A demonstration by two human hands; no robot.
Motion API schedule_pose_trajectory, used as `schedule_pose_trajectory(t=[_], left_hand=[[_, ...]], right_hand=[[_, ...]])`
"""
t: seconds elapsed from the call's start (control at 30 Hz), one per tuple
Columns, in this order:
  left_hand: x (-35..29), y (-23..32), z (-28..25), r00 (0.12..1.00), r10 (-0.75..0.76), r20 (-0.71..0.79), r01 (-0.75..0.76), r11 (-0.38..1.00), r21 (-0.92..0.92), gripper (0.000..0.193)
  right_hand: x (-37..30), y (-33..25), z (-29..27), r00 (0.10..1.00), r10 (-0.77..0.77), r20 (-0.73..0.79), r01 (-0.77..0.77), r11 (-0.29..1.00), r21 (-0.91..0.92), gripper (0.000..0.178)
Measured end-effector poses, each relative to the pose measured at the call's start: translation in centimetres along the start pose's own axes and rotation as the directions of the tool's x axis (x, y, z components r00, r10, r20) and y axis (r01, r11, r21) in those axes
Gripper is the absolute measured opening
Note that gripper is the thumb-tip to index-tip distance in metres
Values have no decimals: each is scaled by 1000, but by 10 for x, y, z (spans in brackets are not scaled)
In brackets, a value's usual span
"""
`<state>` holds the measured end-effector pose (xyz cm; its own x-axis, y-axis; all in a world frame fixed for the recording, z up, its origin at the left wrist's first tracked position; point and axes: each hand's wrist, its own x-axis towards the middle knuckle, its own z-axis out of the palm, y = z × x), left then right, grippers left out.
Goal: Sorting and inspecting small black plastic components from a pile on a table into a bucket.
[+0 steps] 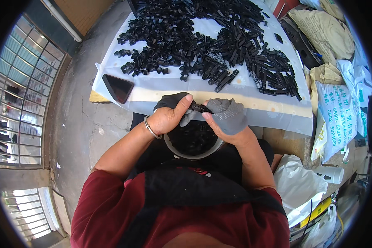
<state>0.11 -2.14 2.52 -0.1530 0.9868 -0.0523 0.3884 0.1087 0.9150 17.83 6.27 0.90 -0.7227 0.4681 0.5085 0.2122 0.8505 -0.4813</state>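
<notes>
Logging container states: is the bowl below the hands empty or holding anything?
Not empty: the bowl has dark parts showing inside its pale rim. Cannot tell how full; its depth is hidden.

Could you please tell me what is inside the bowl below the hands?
The bowl holds small black pieces. The left hand and right hand hide part of its far side; the top layer covers whatever lies deeper.

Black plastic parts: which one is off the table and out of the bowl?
The elongated black part pinched between the left hand and right hand; the other parts lie spread on the table or inside the bowl.
</notes>
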Motion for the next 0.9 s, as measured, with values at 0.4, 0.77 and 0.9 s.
schedule_pose_trajectory(t=[0.4, 0.77, 0.9], left_hand=[[-3, -7, 13, 986, 164, 1, -160, 964, 214, 30], [29, -17, -22, 965, 207, -161, -24, 682, 731, 38], [72, -44, -14, 906, 352, -236, -61, 659, 750, 24]], right_hand=[[-5, -8, 34, 966, -219, -137, 172, 942, -289, 21], [22, 33, -6, 995, 96, -30, -100, 910, -403, 15], [28, 60, -1, 993, -79, -93, 12, 820, -573, 24]])
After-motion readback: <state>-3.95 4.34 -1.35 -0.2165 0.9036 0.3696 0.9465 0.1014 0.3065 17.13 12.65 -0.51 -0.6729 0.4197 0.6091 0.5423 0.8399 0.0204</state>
